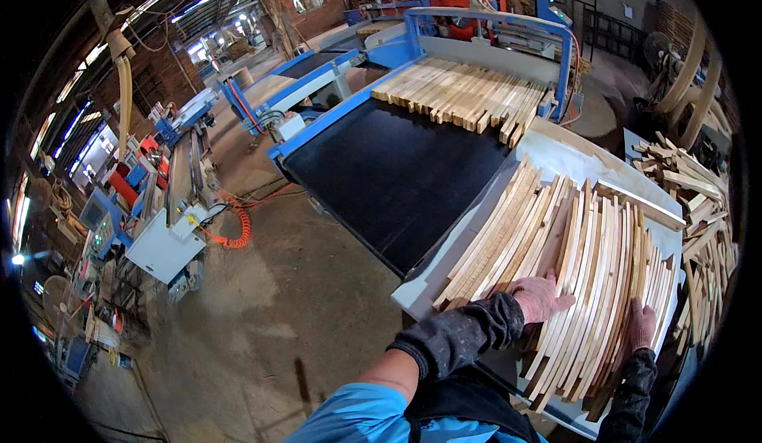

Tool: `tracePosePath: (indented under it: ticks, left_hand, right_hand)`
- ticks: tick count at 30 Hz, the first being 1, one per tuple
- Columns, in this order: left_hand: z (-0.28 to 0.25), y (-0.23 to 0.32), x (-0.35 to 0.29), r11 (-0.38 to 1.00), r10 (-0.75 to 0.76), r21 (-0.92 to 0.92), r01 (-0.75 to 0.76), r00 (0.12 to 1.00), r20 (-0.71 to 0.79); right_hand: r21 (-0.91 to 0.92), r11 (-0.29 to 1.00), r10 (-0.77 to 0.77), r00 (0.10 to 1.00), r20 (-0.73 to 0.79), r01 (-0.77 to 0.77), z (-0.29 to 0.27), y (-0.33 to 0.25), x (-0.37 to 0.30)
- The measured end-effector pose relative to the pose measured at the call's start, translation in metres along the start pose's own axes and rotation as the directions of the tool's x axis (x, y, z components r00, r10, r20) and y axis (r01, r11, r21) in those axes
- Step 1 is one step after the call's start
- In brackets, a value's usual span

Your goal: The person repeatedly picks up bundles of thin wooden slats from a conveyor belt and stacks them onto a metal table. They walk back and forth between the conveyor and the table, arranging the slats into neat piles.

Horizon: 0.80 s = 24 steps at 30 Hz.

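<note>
Long pale wooden strips [591, 268] lie side by side on a light metal table [417, 292] at the lower right. My left hand [540, 296], in a pinkish glove, lies on them near a gap between two groups, fingers stretched out. Farther right, my right hand [642, 325], gloved alike, rests on the strips at the side of the middle group. Its fingers point away from me and show partly apart; what lies under them is hidden. Dark sleeves cover both forearms.
Beside the table runs a black conveyor belt [397, 177] in a blue frame. A row of strips [460, 94] sits at its far end, under a blue arch [492, 14]. Loose offcuts [698, 197] heap up at right. A grey control box [167, 244] with an orange coiled hose [238, 233] stands left.
</note>
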<state>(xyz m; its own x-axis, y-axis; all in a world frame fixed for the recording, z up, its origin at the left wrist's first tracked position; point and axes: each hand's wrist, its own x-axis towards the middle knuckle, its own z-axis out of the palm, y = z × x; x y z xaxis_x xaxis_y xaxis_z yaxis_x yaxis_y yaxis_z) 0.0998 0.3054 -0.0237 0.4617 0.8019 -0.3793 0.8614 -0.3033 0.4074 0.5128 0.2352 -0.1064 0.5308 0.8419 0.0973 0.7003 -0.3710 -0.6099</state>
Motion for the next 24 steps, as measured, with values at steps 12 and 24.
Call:
tracePosePath:
  ticks: [12, 24]
  left_hand:
    - [0.007, -0.009, 0.004, 0.996, 0.061, -0.062, -0.062, 0.998, -0.010]
    - [0.015, -0.007, 0.016, 0.999, 0.044, -0.018, -0.045, 0.998, -0.048]
  right_hand:
    - [0.025, 0.996, 0.080, 0.996, 0.028, -0.080, -0.005, 0.000, -0.007]
    - [-0.253, 0.956, 0.167, 0.984, 0.064, -0.146, -0.037, -0.085, -0.042]
